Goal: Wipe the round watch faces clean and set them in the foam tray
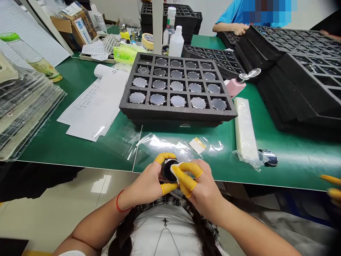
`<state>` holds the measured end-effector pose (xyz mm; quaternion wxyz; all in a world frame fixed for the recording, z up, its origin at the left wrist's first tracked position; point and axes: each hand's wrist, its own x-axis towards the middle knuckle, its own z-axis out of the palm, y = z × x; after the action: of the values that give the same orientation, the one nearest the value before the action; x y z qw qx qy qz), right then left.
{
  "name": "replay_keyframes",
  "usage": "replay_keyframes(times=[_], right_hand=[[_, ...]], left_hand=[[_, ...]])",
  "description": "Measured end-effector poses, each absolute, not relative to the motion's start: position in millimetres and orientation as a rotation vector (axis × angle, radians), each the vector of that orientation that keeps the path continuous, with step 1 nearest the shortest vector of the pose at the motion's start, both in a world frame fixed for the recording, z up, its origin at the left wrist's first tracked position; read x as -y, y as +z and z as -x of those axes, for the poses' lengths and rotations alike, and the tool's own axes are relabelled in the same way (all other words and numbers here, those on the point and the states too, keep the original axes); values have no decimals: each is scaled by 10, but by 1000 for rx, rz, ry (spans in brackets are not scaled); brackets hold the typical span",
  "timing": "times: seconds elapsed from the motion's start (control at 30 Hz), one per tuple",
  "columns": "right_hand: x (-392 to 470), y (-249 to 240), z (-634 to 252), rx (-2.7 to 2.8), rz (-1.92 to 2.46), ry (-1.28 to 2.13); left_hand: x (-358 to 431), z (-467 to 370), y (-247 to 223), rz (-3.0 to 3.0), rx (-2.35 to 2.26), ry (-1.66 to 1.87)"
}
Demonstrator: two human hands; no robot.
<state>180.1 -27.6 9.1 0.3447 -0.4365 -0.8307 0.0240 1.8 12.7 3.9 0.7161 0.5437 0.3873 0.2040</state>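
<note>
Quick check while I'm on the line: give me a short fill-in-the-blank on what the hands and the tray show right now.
The left hand holds a round black ___.
The right hand presses a small white ___ on it.
The fingertips wear ___ finger cots.
The foam tray sits on a ___ table.

Missing words: part; wipe; yellow; green

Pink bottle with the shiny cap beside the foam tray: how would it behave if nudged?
The pink bottle lies on its side, so a push would probably roll or pivot it. Its mirror-like cap looks smooth, likely slippery to pinch. It seems small and light, and the foam tray beside it might stop it.
</note>
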Motion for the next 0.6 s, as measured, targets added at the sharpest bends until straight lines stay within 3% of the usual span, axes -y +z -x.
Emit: replay_keyframes(times=[0.6], right_hand=[[137, 149, -2130, 2425, 795, 347]], left_hand=[[-192, -57, 45, -1139, -740, 405]])
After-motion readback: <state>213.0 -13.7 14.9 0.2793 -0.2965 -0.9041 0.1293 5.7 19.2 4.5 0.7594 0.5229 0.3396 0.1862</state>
